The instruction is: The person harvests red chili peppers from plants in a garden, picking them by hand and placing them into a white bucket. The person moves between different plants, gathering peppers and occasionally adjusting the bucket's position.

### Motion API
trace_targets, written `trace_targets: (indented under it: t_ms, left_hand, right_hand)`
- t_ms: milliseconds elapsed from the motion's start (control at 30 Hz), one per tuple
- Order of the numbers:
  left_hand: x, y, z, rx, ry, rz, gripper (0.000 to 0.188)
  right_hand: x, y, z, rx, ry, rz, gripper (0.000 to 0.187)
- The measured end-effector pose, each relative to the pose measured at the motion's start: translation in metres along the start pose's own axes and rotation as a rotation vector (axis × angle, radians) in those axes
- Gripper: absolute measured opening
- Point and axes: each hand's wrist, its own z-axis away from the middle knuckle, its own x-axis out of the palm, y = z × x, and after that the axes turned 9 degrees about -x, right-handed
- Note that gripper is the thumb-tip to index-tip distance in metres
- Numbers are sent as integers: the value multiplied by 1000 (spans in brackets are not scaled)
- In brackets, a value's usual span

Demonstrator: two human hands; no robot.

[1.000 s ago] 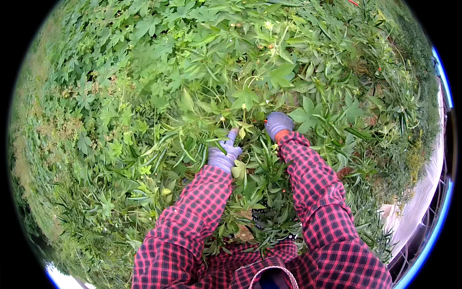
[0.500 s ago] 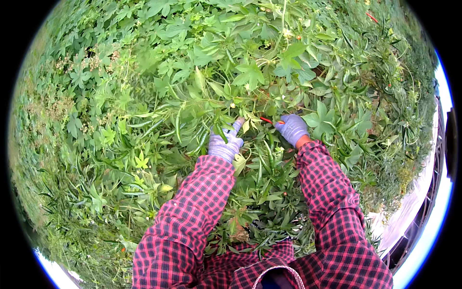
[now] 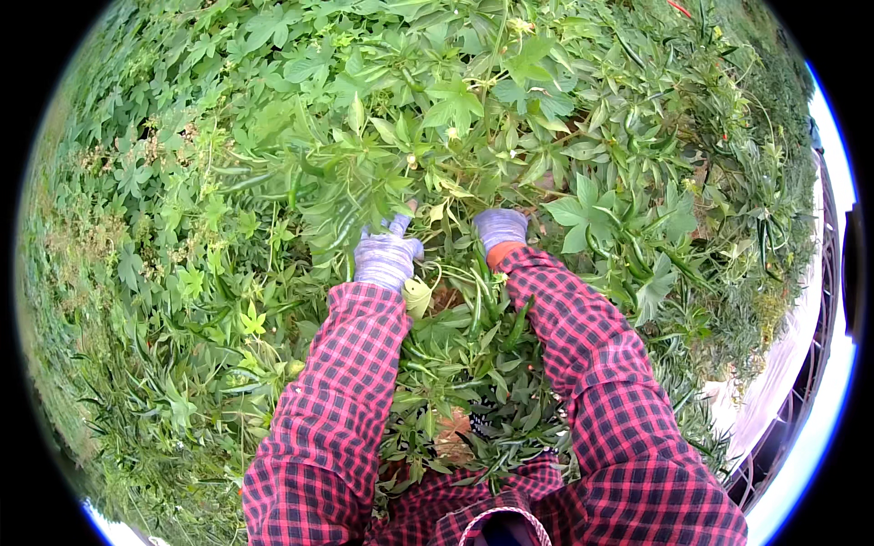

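My left hand (image 3: 387,259), in a pale purple-grey glove, is among the leafy stems of a chili plant (image 3: 314,196). Its index finger points forward, the thumb stands apart from it, and leaves cover the other fingers in part. Green chilies (image 3: 294,187) hang from the blurred branch beside that hand. My right hand (image 3: 501,227), gloved alike, reaches down into the foliage to the right. Its fingers are hidden, so whether it holds anything does not show. Between the hands is a yellowed leaf (image 3: 437,213); a pale yellow-green leaf (image 3: 418,296) hangs below the left hand.
Dense broad-leaved vines (image 3: 273,36) spread across the far left. More green chilies (image 3: 477,305) hang between my forearms. A red chili (image 3: 679,8) shows at the far right. Along the right rim runs a pale sheet (image 3: 774,391) beside dark bars.
My right hand has moved left and deeper into the leaves; the red chili seen at its fingers is out of sight. My left hand has shifted slightly left, along with the branch.
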Motion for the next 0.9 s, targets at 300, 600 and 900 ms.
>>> trace_targets:
  t_ms: [300,600,900]
  left_hand:
    - [28,7,-14,-121,-14,-83,40]
    - [-41,96,79,321,658,-187,31]
    - [-20,193,-52,-79,78,-269,35]
  right_hand:
    - [0,68,66,-73,65,-929,29]
    - [10,92,109,-268,159,-2448,22]
    - [72,102,102,-505,255,-2964,31]
